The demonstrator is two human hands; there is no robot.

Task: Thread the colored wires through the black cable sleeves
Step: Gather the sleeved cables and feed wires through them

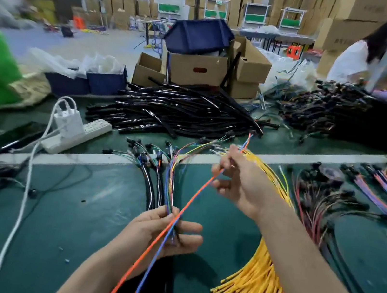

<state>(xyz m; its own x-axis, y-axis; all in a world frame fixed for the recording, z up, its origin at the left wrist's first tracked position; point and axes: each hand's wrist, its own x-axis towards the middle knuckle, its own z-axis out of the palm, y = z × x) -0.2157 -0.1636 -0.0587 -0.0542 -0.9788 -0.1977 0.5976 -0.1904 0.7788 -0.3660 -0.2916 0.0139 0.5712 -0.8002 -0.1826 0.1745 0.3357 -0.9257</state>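
Lowest in frame, my left hand [161,232] grips the wire bundle [168,188], fingers curled, while my right hand [240,181] pinches the orange wire [195,197].

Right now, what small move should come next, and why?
Probably slide the right hand up to the free ends: it pinches the orange and blue wires short of them, while the left hand grips the bundle.

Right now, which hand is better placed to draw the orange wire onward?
Right. The right hand pinches the thin orange wire near its far end and looks free to pull; the left hand is occupied gripping the bundle of multicoloured wires.
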